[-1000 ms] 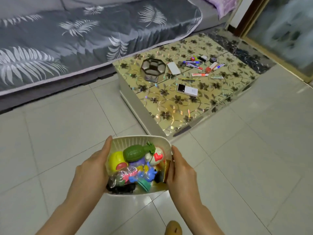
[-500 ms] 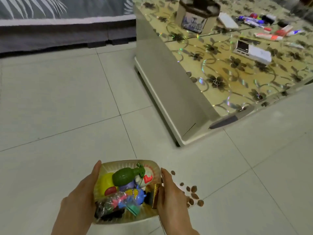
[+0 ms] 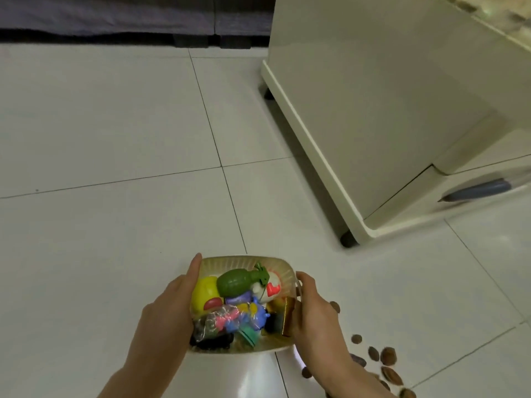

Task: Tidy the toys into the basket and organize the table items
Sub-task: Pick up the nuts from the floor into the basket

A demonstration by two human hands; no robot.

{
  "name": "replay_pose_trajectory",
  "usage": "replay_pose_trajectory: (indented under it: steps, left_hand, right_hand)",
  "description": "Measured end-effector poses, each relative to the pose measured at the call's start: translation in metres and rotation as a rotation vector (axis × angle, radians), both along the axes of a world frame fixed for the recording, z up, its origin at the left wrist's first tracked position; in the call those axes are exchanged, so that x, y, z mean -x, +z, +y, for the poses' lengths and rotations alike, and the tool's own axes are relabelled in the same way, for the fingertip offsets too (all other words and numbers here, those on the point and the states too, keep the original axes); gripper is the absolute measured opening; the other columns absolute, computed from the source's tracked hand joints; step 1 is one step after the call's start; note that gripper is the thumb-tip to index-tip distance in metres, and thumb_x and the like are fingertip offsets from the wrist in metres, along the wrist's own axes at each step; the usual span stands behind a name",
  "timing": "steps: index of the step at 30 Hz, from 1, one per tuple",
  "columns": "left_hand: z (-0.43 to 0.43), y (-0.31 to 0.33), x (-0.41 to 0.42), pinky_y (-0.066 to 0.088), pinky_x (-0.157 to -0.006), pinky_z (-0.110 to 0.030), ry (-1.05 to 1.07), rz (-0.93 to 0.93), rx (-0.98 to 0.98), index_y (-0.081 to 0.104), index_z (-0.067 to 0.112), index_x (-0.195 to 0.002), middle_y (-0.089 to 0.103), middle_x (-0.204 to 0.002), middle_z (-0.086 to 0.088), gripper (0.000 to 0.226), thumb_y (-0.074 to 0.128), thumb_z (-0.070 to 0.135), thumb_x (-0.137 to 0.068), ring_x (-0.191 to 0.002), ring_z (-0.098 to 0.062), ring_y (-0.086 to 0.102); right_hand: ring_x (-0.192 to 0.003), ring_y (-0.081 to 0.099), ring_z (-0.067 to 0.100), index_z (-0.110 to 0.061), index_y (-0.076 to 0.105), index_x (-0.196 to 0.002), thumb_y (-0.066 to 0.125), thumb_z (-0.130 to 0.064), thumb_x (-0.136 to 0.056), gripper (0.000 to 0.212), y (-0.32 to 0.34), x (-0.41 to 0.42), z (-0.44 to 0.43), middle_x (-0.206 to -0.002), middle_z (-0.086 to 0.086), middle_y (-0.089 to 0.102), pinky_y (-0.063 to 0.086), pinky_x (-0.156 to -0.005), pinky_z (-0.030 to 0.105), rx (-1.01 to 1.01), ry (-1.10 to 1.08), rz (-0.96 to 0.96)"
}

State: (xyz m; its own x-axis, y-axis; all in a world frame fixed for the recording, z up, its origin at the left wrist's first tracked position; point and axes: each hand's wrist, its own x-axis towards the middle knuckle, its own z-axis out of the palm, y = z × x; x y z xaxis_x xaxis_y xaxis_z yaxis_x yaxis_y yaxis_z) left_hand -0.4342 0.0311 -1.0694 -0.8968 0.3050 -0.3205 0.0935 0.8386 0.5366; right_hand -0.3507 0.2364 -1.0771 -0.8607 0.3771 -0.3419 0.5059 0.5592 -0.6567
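A cream plastic basket (image 3: 230, 261) full of toys hangs low over the white tiled floor, held between both hands. My left hand (image 3: 169, 303) grips its left side and my right hand (image 3: 311, 308) grips its right side. Inside lie a green grenade-shaped toy (image 3: 237, 281), a yellow ball (image 3: 204, 291), a white and red toy (image 3: 273, 285), blue and pink figures (image 3: 244, 317) in clear wrap, and a gold box (image 3: 284, 314). The low table (image 3: 388, 116) stands to the upper right; only its white side shows.
Several brown nut shells (image 3: 385, 357) lie scattered on the tiles to the right of the basket. A sofa base (image 3: 115, 21) runs along the far edge. The table's dark foot (image 3: 347, 241) stands a short way beyond the basket.
The basket has come down toward the floor beside the table, and the view has tilted down, so the table top and its items have left the frame.
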Motion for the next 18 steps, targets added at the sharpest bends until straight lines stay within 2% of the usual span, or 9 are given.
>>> replay_pose_trajectory:
  steps: [4, 6, 7, 9, 12, 13, 15, 17, 18]
  left_hand:
    - [-0.003, -0.019, 0.0, 0.036, -0.101, -0.03, -0.021, 0.047, 0.094, -0.007, 0.045, -0.145, 0.042, -0.139, 0.003, 0.072, 0.04, 0.031, -0.093, -0.122, -0.02, 0.048]
    - [-0.005, -0.02, -0.001, 0.037, -0.103, -0.034, -0.025, 0.058, 0.191, 0.001, 0.042, -0.147, 0.037, -0.146, -0.003, 0.071, 0.041, 0.021, -0.092, -0.127, -0.027, 0.045]
    - [-0.001, -0.015, -0.002, 0.036, -0.106, -0.038, -0.024, 0.137, 0.209, 0.009, 0.038, -0.148, 0.029, -0.15, -0.008, 0.068, 0.042, 0.016, -0.093, -0.132, -0.03, 0.038]
    - [0.019, -0.003, -0.017, 0.038, -0.105, -0.045, 0.0, 0.394, 0.085, 0.033, 0.025, -0.143, 0.029, -0.149, -0.011, 0.057, 0.049, 0.01, -0.09, -0.135, -0.032, 0.03]
    - [0.074, 0.017, -0.073, 0.051, -0.08, -0.037, -0.24, 0.646, -0.276, 0.058, 0.017, -0.115, 0.053, -0.117, -0.009, 0.035, 0.058, 0.004, -0.083, -0.105, -0.026, 0.052]
    - [0.086, 0.014, -0.095, 0.052, -0.076, -0.033, -0.369, 0.658, -0.361, 0.062, 0.016, -0.11, 0.054, -0.11, -0.007, 0.029, 0.06, 0.005, -0.083, -0.097, -0.022, 0.055]
    - [0.104, -0.012, -0.137, 0.054, -0.077, -0.024, -0.562, 0.542, -0.378, 0.063, 0.019, -0.111, 0.049, -0.112, 0.002, 0.031, 0.07, 0.014, -0.081, -0.097, -0.011, 0.053]
    - [0.104, -0.051, -0.161, 0.048, -0.091, -0.018, -0.61, 0.313, -0.223, 0.051, 0.03, -0.127, 0.037, -0.13, 0.007, 0.057, 0.075, 0.037, -0.075, -0.116, -0.008, 0.045]
    - [0.103, -0.07, -0.167, 0.04, -0.1, -0.021, -0.603, 0.247, -0.133, 0.037, 0.036, -0.137, 0.027, -0.143, 0.007, 0.068, 0.065, 0.052, -0.078, -0.13, -0.013, 0.037]
  right_hand:
    - [-0.08, 0.061, 0.0, -0.038, 0.037, -0.123, 0.04, -0.031, -0.098, 0.026, -0.015, 0.0, 0.004, -0.092, -0.015, 0.064, 0.041, -0.061, 0.002, -0.034, 0.056, 0.057]
    - [-0.091, 0.064, 0.008, -0.03, 0.034, -0.136, 0.043, -0.037, -0.098, 0.039, -0.017, -0.007, 0.014, -0.103, -0.011, 0.064, 0.043, -0.07, 0.004, -0.055, 0.118, 0.053]
    - [-0.099, 0.063, 0.011, -0.028, 0.03, -0.142, 0.044, -0.042, -0.097, 0.049, -0.014, -0.013, 0.021, -0.114, -0.007, 0.062, 0.047, -0.08, 0.012, -0.044, 0.143, 0.049]
    - [-0.11, 0.056, 0.008, -0.032, 0.023, -0.146, 0.043, -0.05, -0.095, 0.057, -0.004, -0.035, 0.038, -0.128, -0.008, 0.052, 0.049, -0.093, 0.027, -0.078, 0.196, 0.065]
    - [-0.109, 0.046, -0.002, -0.031, 0.03, -0.143, 0.044, -0.05, -0.094, 0.054, 0.011, -0.093, 0.068, -0.128, -0.018, 0.043, 0.048, -0.088, 0.022, -0.322, 0.258, 0.225]
    - [-0.109, 0.045, -0.001, -0.029, 0.034, -0.141, 0.047, -0.05, -0.093, 0.054, 0.008, -0.115, 0.074, -0.128, -0.019, 0.042, 0.049, -0.086, 0.022, -0.375, 0.25, 0.25]
    - [-0.113, 0.045, 0.006, -0.026, 0.037, -0.14, 0.049, -0.056, -0.09, 0.06, -0.011, -0.168, 0.08, -0.13, -0.012, 0.042, 0.05, -0.087, 0.026, -0.41, 0.152, 0.233]
    - [-0.118, 0.043, 0.01, -0.026, 0.034, -0.142, 0.051, -0.065, -0.085, 0.071, -0.04, -0.213, 0.082, -0.134, -0.006, 0.04, 0.048, -0.093, 0.028, -0.418, 0.063, 0.158]
    - [-0.122, 0.041, 0.01, -0.026, 0.032, -0.144, 0.052, -0.07, -0.081, 0.079, -0.053, -0.232, 0.084, -0.138, -0.004, 0.038, 0.044, -0.097, 0.029, -0.425, 0.029, 0.114]
